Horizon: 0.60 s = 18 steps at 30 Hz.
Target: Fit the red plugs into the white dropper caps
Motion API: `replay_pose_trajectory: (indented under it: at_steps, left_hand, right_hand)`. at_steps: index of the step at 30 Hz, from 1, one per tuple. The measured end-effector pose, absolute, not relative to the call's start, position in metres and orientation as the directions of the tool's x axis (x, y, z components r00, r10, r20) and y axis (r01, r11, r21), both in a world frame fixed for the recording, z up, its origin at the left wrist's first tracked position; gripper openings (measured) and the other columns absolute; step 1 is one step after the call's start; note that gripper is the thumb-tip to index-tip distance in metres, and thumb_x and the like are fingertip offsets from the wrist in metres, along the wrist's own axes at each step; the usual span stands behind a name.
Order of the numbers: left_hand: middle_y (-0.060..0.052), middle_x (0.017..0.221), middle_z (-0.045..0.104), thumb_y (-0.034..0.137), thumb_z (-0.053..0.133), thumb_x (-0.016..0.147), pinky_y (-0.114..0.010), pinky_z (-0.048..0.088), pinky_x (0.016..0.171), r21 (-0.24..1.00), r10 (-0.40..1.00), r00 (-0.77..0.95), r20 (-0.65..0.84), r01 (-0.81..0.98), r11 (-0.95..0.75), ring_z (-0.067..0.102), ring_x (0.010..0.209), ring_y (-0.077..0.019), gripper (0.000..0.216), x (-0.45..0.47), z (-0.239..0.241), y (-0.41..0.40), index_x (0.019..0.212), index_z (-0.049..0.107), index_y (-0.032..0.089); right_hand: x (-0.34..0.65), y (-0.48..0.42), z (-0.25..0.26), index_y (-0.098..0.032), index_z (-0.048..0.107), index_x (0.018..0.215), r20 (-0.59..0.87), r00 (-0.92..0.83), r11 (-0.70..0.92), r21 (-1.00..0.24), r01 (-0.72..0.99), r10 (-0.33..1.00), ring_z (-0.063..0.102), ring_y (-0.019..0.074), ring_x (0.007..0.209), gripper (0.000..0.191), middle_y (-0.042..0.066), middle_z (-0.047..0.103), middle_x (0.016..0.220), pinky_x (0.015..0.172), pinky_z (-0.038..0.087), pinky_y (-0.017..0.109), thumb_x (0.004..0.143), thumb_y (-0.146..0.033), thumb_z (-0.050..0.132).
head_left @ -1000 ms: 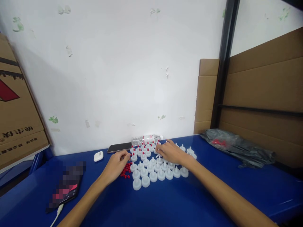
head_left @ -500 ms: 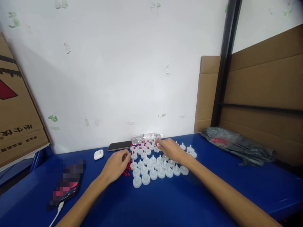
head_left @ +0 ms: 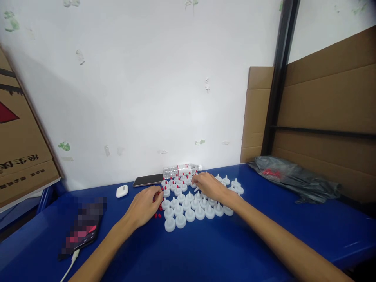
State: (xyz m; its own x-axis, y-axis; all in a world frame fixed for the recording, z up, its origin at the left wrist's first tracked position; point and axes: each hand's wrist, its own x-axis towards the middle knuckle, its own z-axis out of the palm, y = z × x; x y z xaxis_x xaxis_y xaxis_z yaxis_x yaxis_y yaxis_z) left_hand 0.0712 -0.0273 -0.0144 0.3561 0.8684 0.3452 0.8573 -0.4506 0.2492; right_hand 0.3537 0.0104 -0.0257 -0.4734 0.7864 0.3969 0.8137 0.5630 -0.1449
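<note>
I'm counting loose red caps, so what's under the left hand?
Loose red caps show along the fingertip side of the left hand, on the blue table. Anything directly beneath the palm is covered.

This looks like a workshop corner, with white caps [head_left: 190, 215] massed on a blue desk [head_left: 199, 250], cardboard [head_left: 326, 102] by a dark post [head_left: 277, 78] and a scuffed wall [head_left: 152, 78].
</note>
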Motion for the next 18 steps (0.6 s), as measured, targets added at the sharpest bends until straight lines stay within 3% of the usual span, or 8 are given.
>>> replay_pose_trajectory:
  at_steps: [5, 18]
  left_hand:
    - [-0.003, 0.079, 0.066, 0.040, 0.035, 0.098, -0.030, 0.035, 0.068, 0.235, 0.869, 0.367, 0.332, 0.860, -0.453, 0.061, 0.076, -0.0220, 0.034, 0.0716, -0.0141, -0.0277, 0.081, 0.059, 0.023]
    - [-0.002, 0.082, 0.066, 0.038, 0.035, 0.099, -0.031, 0.036, 0.070, 0.217, 0.865, 0.388, 0.317, 0.858, -0.465, 0.061, 0.078, -0.0211, 0.032, 0.0728, -0.0145, -0.0288, 0.083, 0.059, 0.023]
  right_hand:
    - [0.3543, 0.0103, -0.0272, -0.019, 0.067, 0.101, 0.398, -0.473, 0.568, -0.161, 0.807, 0.786, 0.065, 0.0219, 0.095, 0.023, 0.007, 0.071, 0.099, 0.075, 0.043, 0.026, 0.084, -0.006, 0.059]
    - [0.3522, 0.0107, -0.0271, -0.018, 0.069, 0.100, 0.425, -0.463, 0.580, -0.200, 0.790, 0.778, 0.067, 0.0204, 0.094, 0.036, 0.006, 0.073, 0.097, 0.079, 0.043, 0.026, 0.081, 0.002, 0.045]
